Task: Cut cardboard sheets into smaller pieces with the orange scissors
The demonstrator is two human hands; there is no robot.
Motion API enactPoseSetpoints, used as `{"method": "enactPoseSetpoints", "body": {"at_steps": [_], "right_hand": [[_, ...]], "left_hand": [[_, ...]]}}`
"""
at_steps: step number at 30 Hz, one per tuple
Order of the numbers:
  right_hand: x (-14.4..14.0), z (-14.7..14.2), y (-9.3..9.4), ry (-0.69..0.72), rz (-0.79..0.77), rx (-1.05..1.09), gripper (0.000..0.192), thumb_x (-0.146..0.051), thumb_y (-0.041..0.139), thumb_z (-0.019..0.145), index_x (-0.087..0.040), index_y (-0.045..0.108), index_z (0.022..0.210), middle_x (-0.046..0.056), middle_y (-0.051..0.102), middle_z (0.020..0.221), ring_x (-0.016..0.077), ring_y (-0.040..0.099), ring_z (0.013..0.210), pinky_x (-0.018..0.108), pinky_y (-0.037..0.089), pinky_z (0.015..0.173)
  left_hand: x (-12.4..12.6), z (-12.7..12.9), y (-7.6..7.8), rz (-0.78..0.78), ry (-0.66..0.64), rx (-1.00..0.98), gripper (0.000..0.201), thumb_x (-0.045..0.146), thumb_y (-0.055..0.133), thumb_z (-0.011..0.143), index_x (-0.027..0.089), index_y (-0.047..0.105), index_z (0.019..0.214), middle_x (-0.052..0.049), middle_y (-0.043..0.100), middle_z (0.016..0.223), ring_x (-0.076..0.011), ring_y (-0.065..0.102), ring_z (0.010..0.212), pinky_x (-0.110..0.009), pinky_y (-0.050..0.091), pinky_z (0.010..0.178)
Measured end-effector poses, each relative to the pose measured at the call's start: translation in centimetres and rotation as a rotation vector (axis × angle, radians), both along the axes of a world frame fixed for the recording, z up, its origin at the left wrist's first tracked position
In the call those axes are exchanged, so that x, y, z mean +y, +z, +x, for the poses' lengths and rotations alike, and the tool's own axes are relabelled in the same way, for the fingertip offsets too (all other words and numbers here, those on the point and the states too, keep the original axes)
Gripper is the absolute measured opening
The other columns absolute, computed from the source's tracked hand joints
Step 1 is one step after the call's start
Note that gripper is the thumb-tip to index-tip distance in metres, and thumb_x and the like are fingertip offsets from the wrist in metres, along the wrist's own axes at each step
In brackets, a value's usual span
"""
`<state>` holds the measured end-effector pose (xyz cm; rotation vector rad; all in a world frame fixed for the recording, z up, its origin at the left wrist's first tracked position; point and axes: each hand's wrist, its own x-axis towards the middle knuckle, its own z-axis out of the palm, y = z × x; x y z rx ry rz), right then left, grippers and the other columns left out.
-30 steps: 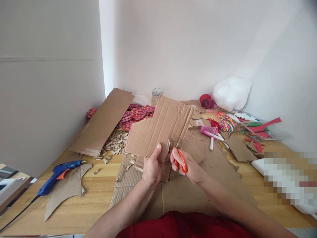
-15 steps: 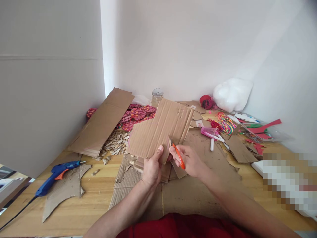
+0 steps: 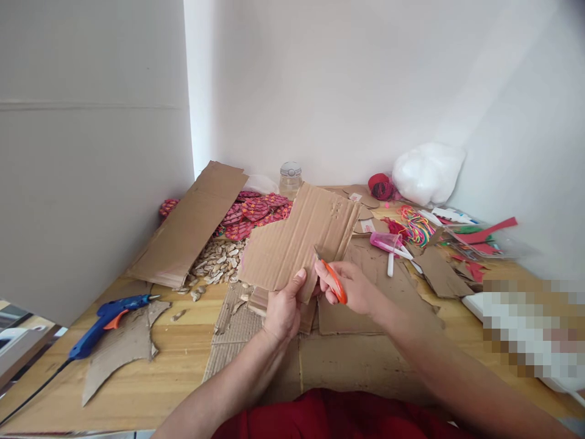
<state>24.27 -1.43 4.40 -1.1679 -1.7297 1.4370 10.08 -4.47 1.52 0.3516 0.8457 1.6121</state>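
My left hand (image 3: 284, 308) grips the lower edge of an irregular piece of corrugated cardboard (image 3: 299, 241) and holds it tilted above the table. My right hand (image 3: 354, 289) holds orange-handled scissors (image 3: 333, 279), whose short blades point up into the cardboard's lower right edge, just right of my left thumb. A cut strip of the cardboard hangs down between my two hands.
A blue glue gun (image 3: 106, 320) lies at the left beside a cardboard offcut (image 3: 121, 350). Behind are a folded cardboard sheet (image 3: 192, 222), a pile of seeds (image 3: 217, 261), patterned red pieces (image 3: 256, 210), a jar (image 3: 290, 178), coloured cords (image 3: 415, 227), white stuffing (image 3: 427, 172) and foam scraps (image 3: 479, 241).
The scissors have moved up along the cardboard's lower right edge and my right hand has turned. My left hand has kept its grip on the piece with only a slight shift.
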Motion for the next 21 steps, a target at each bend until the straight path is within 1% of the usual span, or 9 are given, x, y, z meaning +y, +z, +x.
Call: {"method": "enactPoseSetpoints", "body": {"at_steps": [3, 6, 9, 11, 13, 16, 18, 21], "right_hand": [[0.2, 0.0, 0.9, -0.020, 0.063, -0.107, 0.061, -0.073, 0.051, 0.089, -0.019, 0.055, 0.061, -0.001, 0.056, 0.053, 0.0120, 0.050, 0.048, 0.025, 0.035, 0.050], [0.0, -0.1, 1.5, -0.042, 0.131, -0.196, 0.059, -0.071, 0.053, 0.089, -0.019, 0.062, 0.063, 0.002, 0.063, 0.059, 0.0141, 0.054, 0.053, 0.026, 0.035, 0.051], [-0.4, -0.2, 1.4, -0.065, 0.184, -0.235, 0.056, -0.068, 0.057, 0.089, -0.019, 0.066, 0.065, 0.003, 0.067, 0.063, 0.0161, 0.058, 0.058, 0.026, 0.037, 0.052], [-0.5, -0.2, 1.2, -0.095, 0.179, -0.237, 0.056, -0.070, 0.057, 0.087, -0.019, 0.065, 0.066, 0.003, 0.065, 0.061, 0.0157, 0.057, 0.056, 0.026, 0.036, 0.052], [-0.4, -0.1, 1.1, -0.110, 0.137, -0.228, 0.058, -0.073, 0.056, 0.086, -0.019, 0.063, 0.065, 0.001, 0.061, 0.056, 0.0144, 0.053, 0.051, 0.026, 0.035, 0.050], [0.0, 0.2, 1.3, -0.077, 0.075, -0.220, 0.062, -0.076, 0.052, 0.086, -0.019, 0.060, 0.062, 0.000, 0.056, 0.050, 0.0130, 0.050, 0.045, 0.026, 0.036, 0.049], [0.2, 0.3, 1.6, -0.050, 0.070, -0.227, 0.063, -0.076, 0.050, 0.088, -0.019, 0.060, 0.063, 0.000, 0.055, 0.048, 0.0127, 0.049, 0.044, 0.026, 0.036, 0.050], [0.3, 0.4, 1.9, -0.044, 0.107, -0.220, 0.064, -0.077, 0.048, 0.088, -0.019, 0.060, 0.063, -0.001, 0.056, 0.050, 0.0129, 0.050, 0.047, 0.025, 0.036, 0.051]], "left_hand": [[-0.1, 0.0, 0.1, 0.030, -0.009, 0.023, 0.048, 0.021, 0.089, 0.064, 0.013, 0.071, 0.108, -0.012, 0.076, 0.105, -0.0238, 0.074, 0.085, -0.035, 0.064, 0.074], [0.1, -0.1, 0.1, 0.020, -0.021, 0.028, 0.044, 0.023, 0.089, 0.064, 0.012, 0.072, 0.104, -0.012, 0.077, 0.101, -0.0237, 0.074, 0.079, -0.035, 0.064, 0.067], [0.2, -0.2, 0.1, 0.012, -0.028, 0.018, 0.042, 0.024, 0.089, 0.063, 0.012, 0.073, 0.100, -0.010, 0.077, 0.097, -0.0229, 0.074, 0.077, -0.034, 0.064, 0.065], [0.1, -0.2, 0.0, 0.011, -0.045, 0.019, 0.040, 0.025, 0.090, 0.063, 0.011, 0.073, 0.096, -0.010, 0.077, 0.093, -0.0226, 0.073, 0.075, -0.035, 0.064, 0.065], [0.0, -0.1, -0.1, 0.013, -0.061, 0.030, 0.039, 0.026, 0.090, 0.062, 0.011, 0.074, 0.094, -0.011, 0.077, 0.093, -0.0232, 0.073, 0.076, -0.036, 0.063, 0.069], [-0.2, 0.1, -0.4, 0.039, -0.049, 0.056, 0.045, 0.024, 0.090, 0.062, 0.013, 0.073, 0.102, -0.011, 0.077, 0.103, -0.0234, 0.074, 0.086, -0.036, 0.061, 0.081], [-0.2, 0.2, -0.6, 0.056, -0.033, 0.065, 0.050, 0.023, 0.090, 0.062, 0.016, 0.072, 0.109, -0.010, 0.076, 0.110, -0.0234, 0.074, 0.094, -0.035, 0.059, 0.089], [-0.2, 0.2, -0.6, 0.055, -0.023, 0.043, 0.052, 0.022, 0.089, 0.063, 0.016, 0.071, 0.111, -0.010, 0.076, 0.114, -0.0243, 0.073, 0.101, -0.036, 0.057, 0.095]]}}
